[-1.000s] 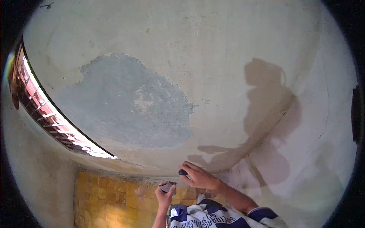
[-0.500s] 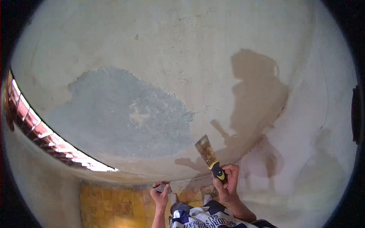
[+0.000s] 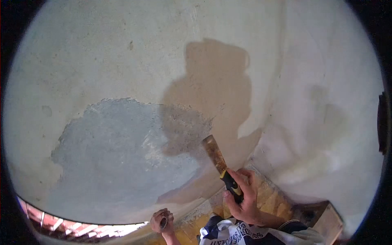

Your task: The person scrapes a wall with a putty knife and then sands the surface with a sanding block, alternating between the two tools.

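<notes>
My right hand (image 3: pixel 246 201) is closed around the black-and-yellow handle of a putty knife (image 3: pixel 215 154). Its stained, rusty-brown blade points up and to the left, and in this view the tip overlaps the wall near the right side of a rough-edged grey patch (image 3: pixel 118 139). Lower and to the left, my left hand (image 3: pixel 157 221) is closed on a small, thin grey-brown piece (image 3: pixel 164 222), curved at its edge; I cannot tell its kind. Pale, scuffed coating (image 3: pixel 102 61) surrounds the grey patch.
A second, whitish wall (image 3: pixel 314 143) meets this one at a corner on the right. Yellow-brown floor tiles (image 3: pixel 271 200) lie below, beside a wooden box-like object (image 3: pixel 330 222). Bright red-and-white slats (image 3: pixel 77 230) show through an opening at lower left. My shadow (image 3: pixel 212 81) falls across the wall.
The view has turned to the right, bringing the corner floor and wooden object into sight. My shadow now covers part of the grey patch. Both hands keep their holds, and the blade has turned narrower to view.
</notes>
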A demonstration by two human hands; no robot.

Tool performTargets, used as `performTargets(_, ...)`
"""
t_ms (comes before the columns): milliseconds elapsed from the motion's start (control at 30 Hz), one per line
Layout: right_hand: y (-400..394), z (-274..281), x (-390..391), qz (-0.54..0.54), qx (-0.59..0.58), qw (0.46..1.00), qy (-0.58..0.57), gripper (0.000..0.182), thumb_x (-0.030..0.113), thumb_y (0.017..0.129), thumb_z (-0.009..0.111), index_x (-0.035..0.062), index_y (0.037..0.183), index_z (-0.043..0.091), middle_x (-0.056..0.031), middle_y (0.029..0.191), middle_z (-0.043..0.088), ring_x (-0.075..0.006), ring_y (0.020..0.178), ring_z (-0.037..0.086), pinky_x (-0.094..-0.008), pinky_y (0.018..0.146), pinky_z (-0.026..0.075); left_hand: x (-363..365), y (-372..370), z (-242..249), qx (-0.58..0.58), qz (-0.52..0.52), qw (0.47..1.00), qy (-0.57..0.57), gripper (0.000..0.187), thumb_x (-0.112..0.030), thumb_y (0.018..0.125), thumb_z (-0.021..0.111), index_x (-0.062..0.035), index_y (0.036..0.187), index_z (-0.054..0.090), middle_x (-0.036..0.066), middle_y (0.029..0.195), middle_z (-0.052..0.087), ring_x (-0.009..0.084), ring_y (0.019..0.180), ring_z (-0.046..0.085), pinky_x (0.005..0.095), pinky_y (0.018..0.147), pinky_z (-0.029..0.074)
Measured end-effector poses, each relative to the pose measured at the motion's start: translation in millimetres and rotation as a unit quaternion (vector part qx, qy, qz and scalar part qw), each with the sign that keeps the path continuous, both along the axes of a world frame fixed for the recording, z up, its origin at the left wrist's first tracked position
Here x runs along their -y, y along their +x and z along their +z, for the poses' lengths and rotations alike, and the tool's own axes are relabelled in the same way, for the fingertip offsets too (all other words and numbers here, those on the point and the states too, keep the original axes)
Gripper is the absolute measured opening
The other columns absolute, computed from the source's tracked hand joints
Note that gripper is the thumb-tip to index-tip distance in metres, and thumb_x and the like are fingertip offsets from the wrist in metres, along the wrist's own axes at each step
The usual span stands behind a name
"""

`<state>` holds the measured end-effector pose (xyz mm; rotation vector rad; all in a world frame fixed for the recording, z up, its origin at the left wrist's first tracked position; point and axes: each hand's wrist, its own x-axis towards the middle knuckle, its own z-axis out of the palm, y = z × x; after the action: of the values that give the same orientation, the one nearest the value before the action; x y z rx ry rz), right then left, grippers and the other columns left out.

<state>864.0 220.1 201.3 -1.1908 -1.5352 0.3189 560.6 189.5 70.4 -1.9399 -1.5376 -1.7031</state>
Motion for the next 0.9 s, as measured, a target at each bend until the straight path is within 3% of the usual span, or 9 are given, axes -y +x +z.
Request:
performTargets(33, -3.8, 4.2, 1.7, -0.048, 0.075, 0.995, 0.039, 0.049, 0.013, 0.085, 0.067, 0.0004, 0.131, 0.055, -0.0165, 0.108, 0.060, -0.0290, 0.092, 0.064, -0.0352, 0.080, 0.052, -5.0, -13.4, 4.1, -0.068, 0.014, 0.997, 0.019, 0.027, -0.023, 0.079, 0.079, -0.0103, 0.084, 0.056, 0.009, 0.082, 0.070, 0.0239, 0.063, 0.066, 0.0336, 0.056, 0.050)
performTargets(167, -19.2, -17.9, 17.8, -0.107, -0.039, 0.993, 0.023, 0.046, 0.010, 0.072, 0.079, 0.0038, 0.116, 0.066, -0.0126, 0.102, 0.061, -0.0264, 0.085, 0.062, -0.0385, 0.076, 0.052, -16.3, -40.5, 8.0, -0.115, -0.013, 0.993, 0.027, 0.022, -0.026, 0.080, 0.076, -0.0111, 0.076, 0.060, 0.004, 0.074, 0.068, 0.0197, 0.062, 0.067, 0.0313, 0.056, 0.050)
performTargets(233, -4.0, -15.3, 23.4, -0.104, 0.092, 0.982, 0.126, 0.041, 0.008, 0.068, 0.082, 0.0025, 0.105, 0.066, -0.0135, 0.097, 0.063, -0.0259, 0.085, 0.062, -0.0353, 0.075, 0.051, -27.2, -49.9, 5.1, -0.133, -0.027, 0.985, 0.108, 0.022, -0.023, 0.079, 0.077, -0.0127, 0.077, 0.058, 0.003, 0.074, 0.068, 0.0187, 0.063, 0.067, 0.0311, 0.056, 0.050)
performTargets(300, -23.8, -31.5, 27.8, -0.203, -0.043, 0.971, 0.119, 0.037, 0.012, 0.063, 0.087, 0.0056, 0.092, 0.065, -0.0121, 0.094, 0.066, -0.0236, 0.081, 0.062, -0.0340, 0.073, 0.050, -32.5, -52.6, 19.2, -0.148, -0.084, 0.978, 0.124, 0.024, -0.015, 0.075, 0.078, -0.0149, 0.077, 0.055, 0.002, 0.076, 0.068, 0.0183, 0.062, 0.068, 0.0311, 0.057, 0.051)
performTargets(400, -19.2, -32.3, 25.4, -0.187, -0.016, 0.959, 0.214, 0.031, 0.013, 0.066, 0.085, 0.0074, 0.087, 0.062, -0.0110, 0.090, 0.065, -0.0219, 0.079, 0.061, -0.0342, 0.070, 0.050, -38.4, -59.8, 16.6, -0.095, -0.147, 0.979, 0.107, 0.028, -0.017, 0.073, 0.081, -0.0147, 0.077, 0.053, 0.002, 0.077, 0.069, 0.0200, 0.063, 0.068, 0.0319, 0.059, 0.052)
performTargets(433, -10.7, -17.6, 18.5, -0.158, 0.019, 0.951, 0.266, 0.032, 0.008, 0.059, 0.089, 0.0085, 0.080, 0.065, -0.0074, 0.085, 0.063, -0.0222, 0.072, 0.061, -0.0341, 0.062, 0.049, -40.8, -61.6, 16.9, -0.103, -0.147, 0.977, 0.116, 0.028, -0.018, 0.073, 0.081, -0.0142, 0.077, 0.054, 0.003, 0.076, 0.069, 0.0207, 0.063, 0.068, 0.0319, 0.059, 0.052)
performTargets(567, -16.1, -35.3, -5.8, 0.019, -0.166, 0.956, 0.240, 0.037, 0.016, 0.063, 0.091, 0.0088, 0.070, 0.055, -0.0062, 0.071, 0.060, -0.0200, 0.058, 0.058, -0.0308, 0.050, 0.043, -44.6, -61.2, 15.1, -0.088, -0.168, 0.972, 0.137, 0.027, -0.019, 0.072, 0.081, -0.0124, 0.077, 0.056, 0.006, 0.073, 0.068, 0.0224, 0.062, 0.067, 0.0323, 0.059, 0.053)
performTargets(733, -4.0, 13.4, -37.1, 0.216, 0.019, 0.930, 0.297, 0.057, 0.056, 0.068, 0.081, 0.0076, 0.064, 0.051, -0.0038, 0.065, 0.055, -0.0193, 0.052, 0.055, -0.0304, 0.045, 0.040, -33.7, -21.0, 62.4, -0.121, -0.227, 0.962, 0.086, 0.026, 0.001, 0.073, 0.077, -0.0124, 0.077, 0.055, 0.006, 0.084, 0.069, 0.0169, 0.068, 0.065, 0.0289, 0.059, 0.051)
performTargets(900, -42.4, 38.2, -50.3, 0.280, 0.115, 0.854, 0.424, 0.046, 0.049, 0.077, 0.069, 0.0084, 0.066, 0.052, -0.0020, 0.061, 0.051, -0.0205, 0.050, 0.053, -0.0325, 0.043, 0.038, -17.6, -1.0, 55.3, -0.068, -0.159, 0.985, 0.005, 0.031, -0.002, 0.068, 0.081, -0.0143, 0.074, 0.053, 0.006, 0.084, 0.072, 0.0199, 0.068, 0.068, 0.0301, 0.057, 0.053)
